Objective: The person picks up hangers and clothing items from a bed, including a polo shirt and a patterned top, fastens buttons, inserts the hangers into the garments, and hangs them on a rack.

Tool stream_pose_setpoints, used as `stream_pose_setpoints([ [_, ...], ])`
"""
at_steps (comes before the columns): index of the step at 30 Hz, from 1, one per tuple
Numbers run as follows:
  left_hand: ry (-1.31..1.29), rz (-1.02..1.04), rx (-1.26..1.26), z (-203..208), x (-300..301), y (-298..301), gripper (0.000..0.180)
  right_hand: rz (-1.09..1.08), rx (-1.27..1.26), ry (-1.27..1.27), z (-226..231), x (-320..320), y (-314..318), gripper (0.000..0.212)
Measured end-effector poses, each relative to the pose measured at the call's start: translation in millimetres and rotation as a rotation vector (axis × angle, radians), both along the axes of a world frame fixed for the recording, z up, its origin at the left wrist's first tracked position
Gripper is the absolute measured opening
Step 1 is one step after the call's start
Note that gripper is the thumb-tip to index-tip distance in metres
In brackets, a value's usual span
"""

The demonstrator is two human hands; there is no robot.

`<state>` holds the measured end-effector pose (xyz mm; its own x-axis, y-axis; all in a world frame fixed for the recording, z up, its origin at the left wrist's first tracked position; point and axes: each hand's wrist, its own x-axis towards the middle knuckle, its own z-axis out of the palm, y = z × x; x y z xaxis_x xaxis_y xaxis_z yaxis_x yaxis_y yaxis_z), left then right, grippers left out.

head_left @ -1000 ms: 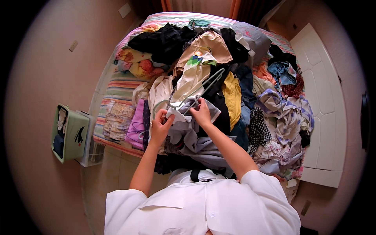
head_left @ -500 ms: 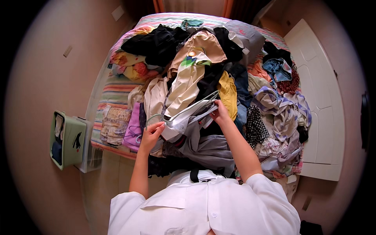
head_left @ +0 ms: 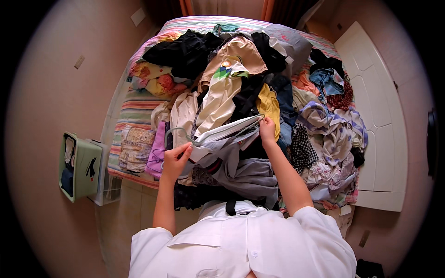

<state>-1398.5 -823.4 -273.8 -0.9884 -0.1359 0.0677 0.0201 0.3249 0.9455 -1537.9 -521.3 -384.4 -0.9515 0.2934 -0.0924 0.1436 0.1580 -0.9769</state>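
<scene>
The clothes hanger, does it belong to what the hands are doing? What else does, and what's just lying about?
In use:
- clothes hanger, its far end in the right hand
- grey-and-white garment, edge in the left hand

Seemingly just lying about:
- yellow garment
- black-and-white checked garment
- light green bin

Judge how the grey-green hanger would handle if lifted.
The grey-green hanger would probably feel stiff, since its slim arms look straight and its hook holds a clean curve. Its thin, open frame suggests low weight for its size. It might snag or drag, as pale cloth lies along the frame between the left hand and right hand.
</scene>
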Motion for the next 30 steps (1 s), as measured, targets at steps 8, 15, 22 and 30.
stream_pose_setpoints([
  [8, -0.002, -0.078, 0.01, 6.3, 7.3, -5.4, 0.022, 0.207, -1.061, -0.416, 21.8, 3.7, 7.9, 0.017],
  [15, 0.069, -0.257, -0.236, 17.4, 6.2, 5.0, 0.021, -0.12, -0.844, -0.478, 31.0, 4.1, 6.3, 0.016],
  [22, 0.013, -0.351, -0.014, 23.3, 4.1, 23.0, 0.022, -0.203, -0.862, -0.43, 11.2, -0.9, 5.0, 0.015],
  [30, -0.069, -0.432, -0.06, 34.7, 5.8, 23.2, 0.022, -0.242, -0.794, -0.387, 19.7, 3.1, 8.6, 0.012],
])
